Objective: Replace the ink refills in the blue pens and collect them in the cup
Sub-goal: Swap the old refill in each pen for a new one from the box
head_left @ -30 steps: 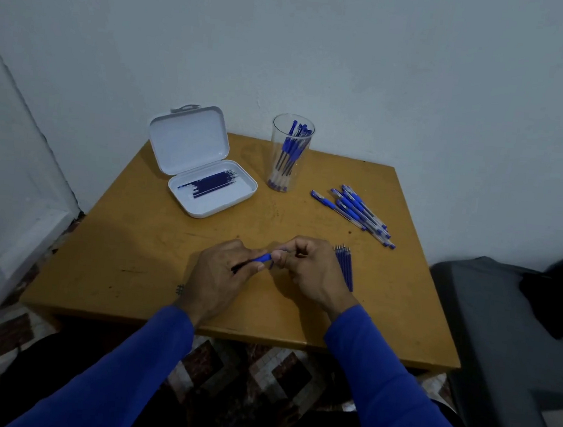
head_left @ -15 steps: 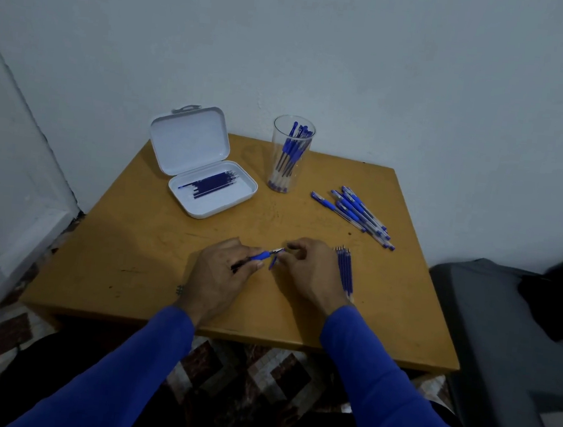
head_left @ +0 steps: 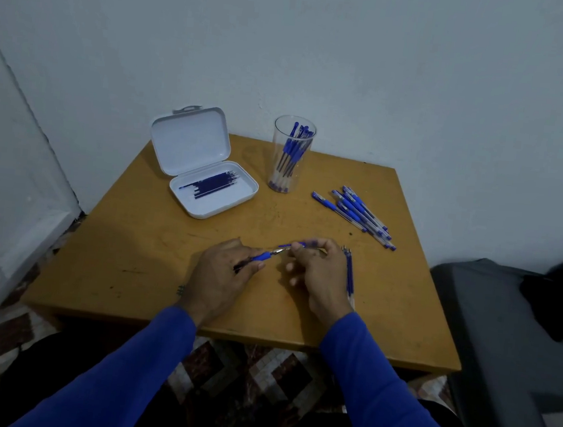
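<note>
My left hand [head_left: 222, 273] grips a blue pen [head_left: 262, 256] by its barrel, tip pointing right. My right hand [head_left: 315, 271] pinches a small blue piece [head_left: 299, 245], blurred, just off the pen's metal tip. A clear cup [head_left: 292, 155] at the back holds several blue pens. Several more blue pens [head_left: 355, 213] lie loose at the right. A white case [head_left: 212, 189] stands open at the back left with dark refills [head_left: 212, 184] inside. A row of refills [head_left: 350, 275] lies beside my right hand.
The wooden table [head_left: 152, 252] stands against a pale wall. A grey seat [head_left: 508, 338] with dark cloth is close on the right. A white door frame [head_left: 11, 187] runs down the left. Patterned floor shows below the table's front edge.
My right hand has drawn away from the pen's tip to the right, taking the small blue piece with it. The pen's metal tip now shows between my hands.
</note>
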Demonstrator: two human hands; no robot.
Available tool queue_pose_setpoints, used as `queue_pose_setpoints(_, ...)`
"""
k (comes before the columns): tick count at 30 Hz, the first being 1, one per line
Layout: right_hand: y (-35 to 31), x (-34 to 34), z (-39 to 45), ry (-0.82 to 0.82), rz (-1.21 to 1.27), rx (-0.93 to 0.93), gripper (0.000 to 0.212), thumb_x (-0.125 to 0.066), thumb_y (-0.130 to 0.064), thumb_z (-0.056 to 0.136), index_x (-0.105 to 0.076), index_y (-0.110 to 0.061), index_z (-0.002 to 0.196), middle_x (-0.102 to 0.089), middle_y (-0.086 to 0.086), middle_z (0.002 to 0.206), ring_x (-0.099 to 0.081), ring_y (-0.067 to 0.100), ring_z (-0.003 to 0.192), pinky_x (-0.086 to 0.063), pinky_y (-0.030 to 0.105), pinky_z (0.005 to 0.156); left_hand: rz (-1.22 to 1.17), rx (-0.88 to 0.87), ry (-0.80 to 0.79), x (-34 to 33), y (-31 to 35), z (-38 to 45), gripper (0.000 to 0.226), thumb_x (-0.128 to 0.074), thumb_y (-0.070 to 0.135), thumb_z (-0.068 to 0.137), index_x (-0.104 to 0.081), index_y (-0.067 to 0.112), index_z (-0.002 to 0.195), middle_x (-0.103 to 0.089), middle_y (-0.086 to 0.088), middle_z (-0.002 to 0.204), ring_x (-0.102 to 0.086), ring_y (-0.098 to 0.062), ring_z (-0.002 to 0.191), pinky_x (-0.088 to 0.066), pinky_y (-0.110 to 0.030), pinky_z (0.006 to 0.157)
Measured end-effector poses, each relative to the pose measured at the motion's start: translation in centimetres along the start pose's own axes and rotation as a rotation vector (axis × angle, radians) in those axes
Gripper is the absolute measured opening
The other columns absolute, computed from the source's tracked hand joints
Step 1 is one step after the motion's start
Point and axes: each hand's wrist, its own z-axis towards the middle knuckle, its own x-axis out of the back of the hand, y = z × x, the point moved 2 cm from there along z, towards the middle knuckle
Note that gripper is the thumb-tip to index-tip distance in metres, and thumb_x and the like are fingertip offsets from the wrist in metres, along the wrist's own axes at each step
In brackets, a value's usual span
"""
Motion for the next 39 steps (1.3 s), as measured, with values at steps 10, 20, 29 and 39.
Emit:
queue_pose_setpoints(10,0.08,0.16,-0.58,-0.119,-0.041,0.101,0.020,-0.070,-0.010,0.094,-0.059,-0.007,0.110,-0.073,0.011,0.079,-0.064,0.013,0.057,-0.047,0.025,0.044,0.039,0.010,-0.024,-0.05,0.15,-0.06,0.026,-0.070,0.027,0.094,-0.073,0.024,0.120,-0.058,0.015,0.082,-0.057,-0.005,0.076,-0.041,-0.011,0.063)
queue_pose_setpoints(20,0.72,0.48,-0.32,-0.238,-0.105,0.137,0.014,-0.067,-0.010,0.096,-0.061,-0.005,0.107,-0.073,0.022,0.086,-0.066,0.023,0.065,-0.053,0.028,0.049,0.079,0.010,-0.063,-0.13,-0.09,-0.10,0.028,-0.070,0.030,0.093,-0.073,0.023,0.120,-0.061,0.015,0.084,-0.056,-0.001,0.076,-0.039,-0.013,0.064)
queue_pose_setpoints(29,0.76,0.42,-0.14,-0.264,-0.101,0.152,0.008,-0.066,-0.006,0.095,-0.062,-0.001,0.101,-0.073,0.020,0.082,-0.063,0.021,0.057,-0.052,0.026,0.048,0.075,0.001,-0.065,-0.23,-0.56,0.19,0.022,-0.074,0.024,0.090,-0.077,0.021,0.112,-0.064,0.013,0.081,-0.058,-0.005,0.073,-0.040,-0.012,0.061)
queue_pose_setpoints(39,0.67,0.31,-0.15,-0.287,-0.103,0.151,0.007,-0.065,-0.004,0.096,-0.060,0.000,0.099,-0.074,0.020,0.086,-0.069,0.022,0.064,-0.054,0.026,0.049,0.079,-0.014,-0.063,-0.21,-0.46,0.17,0.018,-0.074,0.023,0.091,-0.079,0.019,0.108,-0.063,0.014,0.080,-0.058,-0.005,0.072,-0.038,-0.010,0.061)
